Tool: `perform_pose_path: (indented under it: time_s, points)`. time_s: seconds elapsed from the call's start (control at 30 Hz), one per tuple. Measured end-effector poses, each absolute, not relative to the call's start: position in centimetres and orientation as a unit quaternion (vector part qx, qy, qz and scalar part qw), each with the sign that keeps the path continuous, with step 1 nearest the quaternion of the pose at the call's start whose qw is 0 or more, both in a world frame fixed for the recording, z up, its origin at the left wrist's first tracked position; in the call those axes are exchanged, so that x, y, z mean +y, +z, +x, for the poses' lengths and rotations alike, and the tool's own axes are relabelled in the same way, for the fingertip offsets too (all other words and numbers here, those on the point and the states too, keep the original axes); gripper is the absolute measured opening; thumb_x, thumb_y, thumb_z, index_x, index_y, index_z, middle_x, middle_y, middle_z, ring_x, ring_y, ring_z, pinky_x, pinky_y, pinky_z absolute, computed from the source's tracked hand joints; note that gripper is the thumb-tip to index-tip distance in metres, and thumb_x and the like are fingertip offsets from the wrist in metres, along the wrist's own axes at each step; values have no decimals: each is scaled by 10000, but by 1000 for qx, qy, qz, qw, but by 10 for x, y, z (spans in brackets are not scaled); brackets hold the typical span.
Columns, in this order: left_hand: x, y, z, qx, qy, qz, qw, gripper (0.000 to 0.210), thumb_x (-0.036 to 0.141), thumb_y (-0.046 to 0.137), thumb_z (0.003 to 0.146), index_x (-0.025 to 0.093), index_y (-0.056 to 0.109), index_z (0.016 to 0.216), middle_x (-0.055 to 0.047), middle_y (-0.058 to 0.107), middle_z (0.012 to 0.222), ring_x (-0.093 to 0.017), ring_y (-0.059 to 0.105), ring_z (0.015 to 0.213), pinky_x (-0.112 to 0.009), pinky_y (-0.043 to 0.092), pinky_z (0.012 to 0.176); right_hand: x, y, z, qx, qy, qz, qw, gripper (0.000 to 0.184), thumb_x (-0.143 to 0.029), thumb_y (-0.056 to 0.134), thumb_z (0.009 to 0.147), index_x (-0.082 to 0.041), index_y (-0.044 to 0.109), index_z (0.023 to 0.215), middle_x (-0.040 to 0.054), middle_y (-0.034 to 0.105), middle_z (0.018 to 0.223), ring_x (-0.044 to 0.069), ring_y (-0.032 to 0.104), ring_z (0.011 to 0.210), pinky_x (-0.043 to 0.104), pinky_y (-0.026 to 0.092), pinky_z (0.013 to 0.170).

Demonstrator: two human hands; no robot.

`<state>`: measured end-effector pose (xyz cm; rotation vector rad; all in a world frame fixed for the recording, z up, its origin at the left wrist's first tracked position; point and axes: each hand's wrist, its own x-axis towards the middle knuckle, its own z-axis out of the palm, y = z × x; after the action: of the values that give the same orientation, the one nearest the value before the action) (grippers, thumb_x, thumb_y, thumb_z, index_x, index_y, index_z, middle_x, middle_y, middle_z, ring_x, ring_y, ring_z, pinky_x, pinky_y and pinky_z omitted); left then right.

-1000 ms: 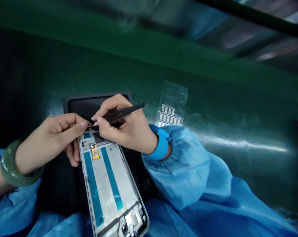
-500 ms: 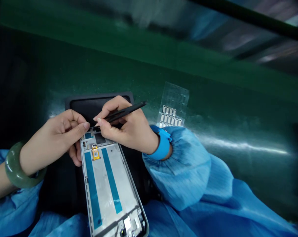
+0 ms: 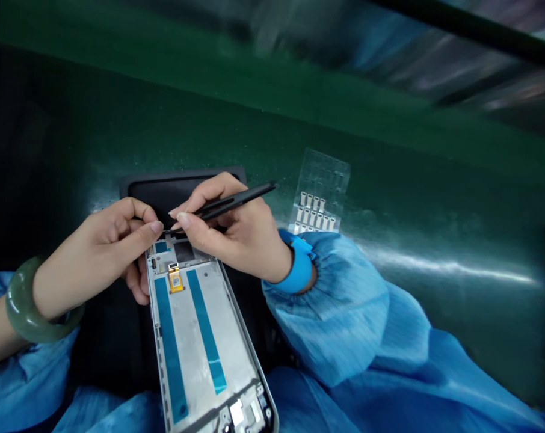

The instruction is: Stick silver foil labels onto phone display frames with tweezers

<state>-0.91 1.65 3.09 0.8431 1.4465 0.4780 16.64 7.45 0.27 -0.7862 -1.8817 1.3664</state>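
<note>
An opened phone frame (image 3: 204,355) slants down toward me, its silver plate bearing two blue-green strips and a yellow flex connector (image 3: 176,281). At its upper left corner, my left hand (image 3: 105,252) is closed, thumb and forefinger pinched together. What lies in this pinch is too small to make out; the lower fingers rest by the frame's left side. My right hand (image 3: 231,234) grips black tweezers (image 3: 236,201) like a pen. Their tips point left, close to my left thumb at the frame's top edge, partly hidden by my right fingers.
A black tray (image 3: 164,186) lies under and behind my hands. To the right, a clear plastic sheet (image 3: 322,174) carries several small pale parts (image 3: 315,210) in rows. Both stand on a green work surface (image 3: 417,192). A dark bar (image 3: 480,33) crosses the blurred top right.
The view has shifted very slightly. The tweezers and my right hand have moved a little up and right; both hands keep their grip at the frame's top edge.
</note>
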Motion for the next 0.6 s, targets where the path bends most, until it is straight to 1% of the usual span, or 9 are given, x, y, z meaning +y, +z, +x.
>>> perform_pose_path:
  time_s: [0.1, 0.33, 0.5, 0.6]
  points:
    - [17, 30, -10, 633, 209, 370, 647, 255, 430, 522, 808, 216, 424, 907, 54, 590, 422, -148, 559, 315, -188, 456, 312, 74, 2, 165, -725, 518, -297, 343, 178, -314, 585, 830, -153, 520, 866, -7, 603, 789, 47, 560, 610, 164, 461, 558]
    - [15, 32, -10, 638, 206, 363, 648, 255, 425, 523, 811, 215, 421, 914, 50, 593, 435, -159, 565, 321, -208, 469, 315, 73, 2, 164, -711, 539, -273, 359, 142, -261, 592, 827, -148, 519, 874, -24, 573, 772, 51, 577, 675, 151, 478, 596]
    - [15, 32, -10, 628, 209, 371, 652, 251, 415, 508, 821, 204, 416, 921, 43, 594, 434, -158, 563, 318, -205, 470, 316, 75, 2, 162, -726, 532, -274, 340, 156, -286, 586, 831, -163, 500, 874, -25, 579, 801, 56, 579, 686, 168, 484, 612]
    - [16, 31, -10, 620, 208, 381, 654, 248, 407, 495, 829, 199, 409, 935, 33, 601, 435, -161, 566, 321, -208, 474, 318, 81, 3, 160, -751, 510, -271, 320, 135, -274, 570, 839, -164, 498, 873, -29, 563, 807, 46, 557, 659, 166, 478, 607]
